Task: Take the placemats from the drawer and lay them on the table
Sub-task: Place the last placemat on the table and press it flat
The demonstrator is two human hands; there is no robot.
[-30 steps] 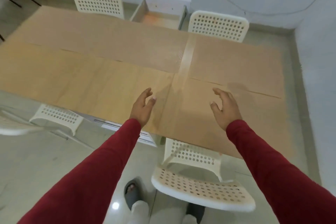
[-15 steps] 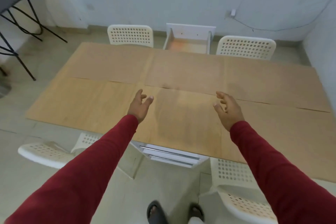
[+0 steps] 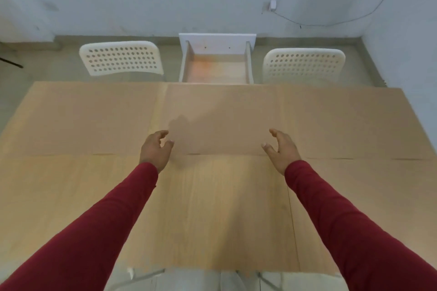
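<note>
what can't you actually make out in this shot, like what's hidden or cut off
- Head view: near end of the drawer floor, hidden behind the table edge.
- Seats and legs of both far chairs, hidden by the table.
- Table's left and right ends, cut off by the frame.
- Palms of the left hand and right hand, turned from the camera.

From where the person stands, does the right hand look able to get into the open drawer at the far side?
Probably not: the right hand hovers mid-table, and the drawer lies beyond the far edge, between two chairs.
</note>
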